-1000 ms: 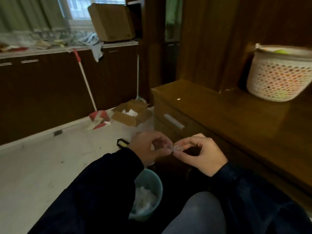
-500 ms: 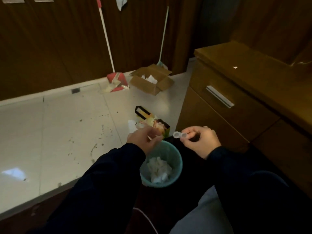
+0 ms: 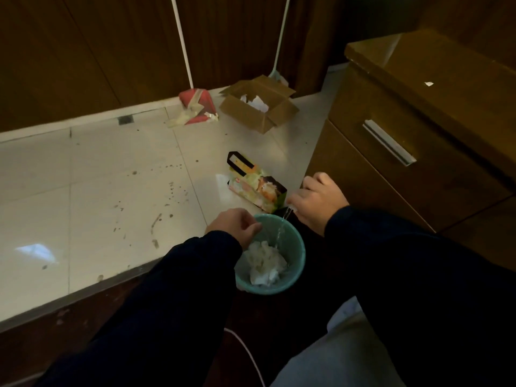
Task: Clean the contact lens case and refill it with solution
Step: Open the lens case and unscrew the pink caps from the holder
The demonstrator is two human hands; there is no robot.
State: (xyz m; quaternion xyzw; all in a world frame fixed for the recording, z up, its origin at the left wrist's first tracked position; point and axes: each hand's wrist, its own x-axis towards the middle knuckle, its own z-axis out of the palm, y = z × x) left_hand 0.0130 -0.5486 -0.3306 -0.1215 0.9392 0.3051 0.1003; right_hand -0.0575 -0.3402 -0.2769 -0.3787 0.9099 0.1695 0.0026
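My right hand (image 3: 318, 202) is turned palm down over the far rim of a teal waste bin (image 3: 296, 263), closed on the clear contact lens case (image 3: 289, 205), which is almost hidden under the fingers. A thin stream of liquid (image 3: 280, 230) falls from the case into the bin, onto crumpled white tissues (image 3: 265, 262). My left hand (image 3: 236, 224) hovers over the bin's left rim with fingers curled; something small may be pinched in them, but I cannot make it out.
A colourful paper bag (image 3: 255, 188) lies on the tiled floor just behind the bin. Further back stand an open cardboard box (image 3: 258, 107), a red dustpan (image 3: 198, 106) and broom handles. A wooden drawer cabinet (image 3: 418, 129) fills the right side.
The view has tilted down from the cabinet top to the floor and bin. My hands have separated; my right hand has turned the case over and liquid now pours into the bin.
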